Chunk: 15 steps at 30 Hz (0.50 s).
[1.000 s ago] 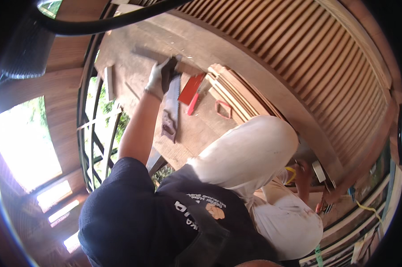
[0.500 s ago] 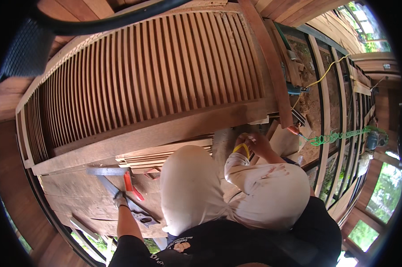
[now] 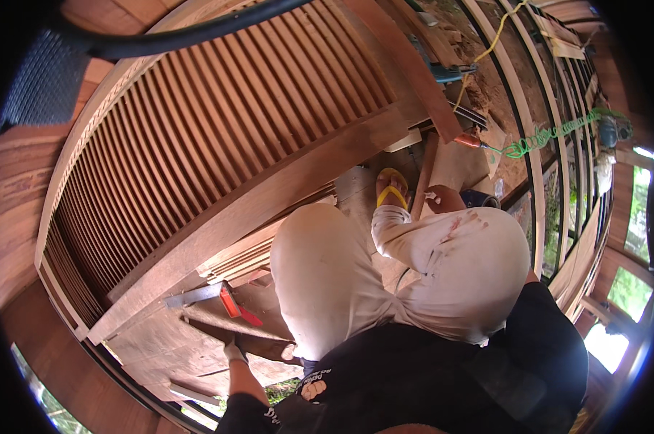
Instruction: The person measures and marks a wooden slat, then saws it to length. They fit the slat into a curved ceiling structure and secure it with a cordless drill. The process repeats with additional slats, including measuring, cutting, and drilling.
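Observation:
My left hand (image 3: 234, 352) reaches down at the lower left, beside a dark handsaw (image 3: 272, 350) on the boards. Its fingers are too small and blurred to read. Close by lies a tool with a grey metal blade and a red handle (image 3: 230, 302). My right hand (image 3: 445, 200) is low by my foot in a yellow flip-flop (image 3: 392, 192). Its fingers are curled together, with a small pale bit showing at the tips that I cannot make out. A narrow wooden strip (image 3: 425, 173) stands between that hand and the foot.
A large slatted wooden panel (image 3: 218, 130) spans the upper left, its thick frame rail (image 3: 269, 199) nearest me. Thin strips (image 3: 247, 249) are stacked beneath. At right are a red-handled tool (image 3: 470, 140) on a coiled green hose (image 3: 537, 141), a yellow cord (image 3: 497, 36) and open floor joists (image 3: 515, 94).
The view has turned and shifted, so the panel now slants more steeply. My right hand has come away from the foot, a little to the right. My left hand appears nearer my leg.

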{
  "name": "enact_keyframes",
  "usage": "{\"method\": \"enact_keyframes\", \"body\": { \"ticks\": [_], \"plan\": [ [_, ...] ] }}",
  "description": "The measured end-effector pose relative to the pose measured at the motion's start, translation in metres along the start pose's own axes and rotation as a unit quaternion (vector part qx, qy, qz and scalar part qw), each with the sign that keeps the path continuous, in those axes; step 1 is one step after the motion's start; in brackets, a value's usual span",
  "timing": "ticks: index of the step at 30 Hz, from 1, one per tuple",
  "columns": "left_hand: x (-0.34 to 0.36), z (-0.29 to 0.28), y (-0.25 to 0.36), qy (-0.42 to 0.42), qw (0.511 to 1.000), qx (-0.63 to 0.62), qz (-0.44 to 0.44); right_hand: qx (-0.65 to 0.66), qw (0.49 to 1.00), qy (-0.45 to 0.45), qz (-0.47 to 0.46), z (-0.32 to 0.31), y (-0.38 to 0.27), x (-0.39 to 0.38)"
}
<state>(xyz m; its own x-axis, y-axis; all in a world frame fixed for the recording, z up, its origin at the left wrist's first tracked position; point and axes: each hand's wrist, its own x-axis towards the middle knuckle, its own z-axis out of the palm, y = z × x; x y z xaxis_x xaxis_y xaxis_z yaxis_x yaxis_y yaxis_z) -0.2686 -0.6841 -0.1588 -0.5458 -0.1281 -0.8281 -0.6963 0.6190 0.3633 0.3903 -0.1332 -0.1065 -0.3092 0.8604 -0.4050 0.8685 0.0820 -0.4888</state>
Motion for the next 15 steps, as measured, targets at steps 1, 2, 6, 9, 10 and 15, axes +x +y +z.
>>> {"method": "enact_keyframes", "body": {
  "ticks": [1,2,6,9,10,15],
  "plan": [
    [-0.025,-0.005,0.0,-0.014,1.0,0.006,0.004,0.004,1.0,-0.001,0.001,-0.01,0.0,-0.002],
    [-0.045,-0.031,-0.006,0.008,1.0,0.013,-0.001,0.012,1.0,0.003,0.022,-0.02,-0.006,-0.002],
    [-0.132,-0.078,0.045,-0.068,0.99,-0.034,0.116,0.095,0.982,0.092,0.134,-0.076,-0.035,-0.011],
    [-0.159,-0.098,0.188,-0.203,0.959,0.131,0.149,0.194,0.965,0.148,0.094,-0.102,-0.046,-0.014],
    [-0.216,-0.049,0.25,-0.212,0.953,0.12,0.179,0.212,0.96,0.169,0.065,-0.122,-0.075,-0.011],
    [-0.339,0.088,0.447,-0.224,0.561,0.391,0.694,0.212,0.955,0.184,-0.098,-0.223,-0.214,-0.031]
  ]
}}
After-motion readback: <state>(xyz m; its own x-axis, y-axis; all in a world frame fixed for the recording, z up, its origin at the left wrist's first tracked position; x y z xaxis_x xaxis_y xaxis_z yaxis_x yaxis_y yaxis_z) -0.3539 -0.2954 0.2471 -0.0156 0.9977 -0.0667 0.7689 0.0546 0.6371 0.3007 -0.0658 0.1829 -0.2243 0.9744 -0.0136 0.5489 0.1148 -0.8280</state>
